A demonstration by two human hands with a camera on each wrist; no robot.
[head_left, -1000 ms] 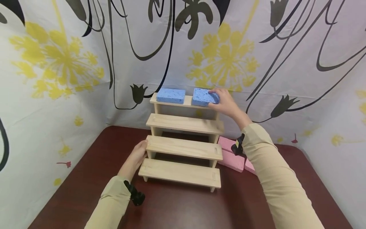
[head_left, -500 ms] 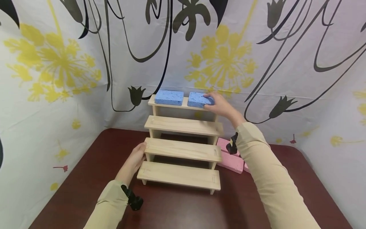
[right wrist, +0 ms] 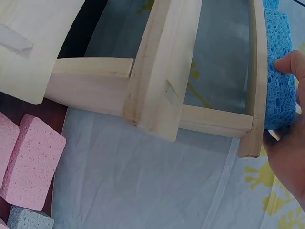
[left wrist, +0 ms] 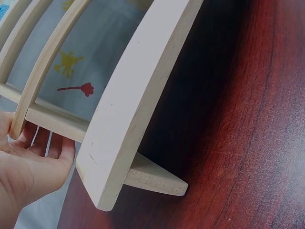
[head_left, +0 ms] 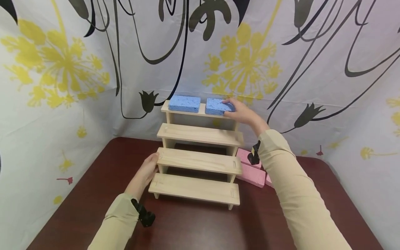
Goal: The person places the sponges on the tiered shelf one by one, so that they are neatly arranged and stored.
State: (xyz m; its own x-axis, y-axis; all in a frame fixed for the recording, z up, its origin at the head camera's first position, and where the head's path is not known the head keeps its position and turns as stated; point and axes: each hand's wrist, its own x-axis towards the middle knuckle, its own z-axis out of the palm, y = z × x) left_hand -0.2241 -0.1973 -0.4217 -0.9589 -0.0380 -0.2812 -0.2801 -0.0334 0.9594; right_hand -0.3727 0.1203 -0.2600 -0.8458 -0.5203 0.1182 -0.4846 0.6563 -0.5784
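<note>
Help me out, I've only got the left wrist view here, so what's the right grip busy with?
Observer: The right grip holds the right-hand blue sponge of two on the top shelf.
Operator: Okay, and what's on the right of the wooden stand?
Observer: Pink sponges, lying on the table.
Operator: Any other colour down there?
Observer: Yes, the right wrist view shows part of a greyish block beside a pink one.

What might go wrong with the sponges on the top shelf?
The right hand, gripping the right blue sponge, might bump it into the left blue sponge nearby. The top shelf is narrow, so a sponge could slip off. The left hand grips the four-tier wooden stand; a tug might shift it.
</note>
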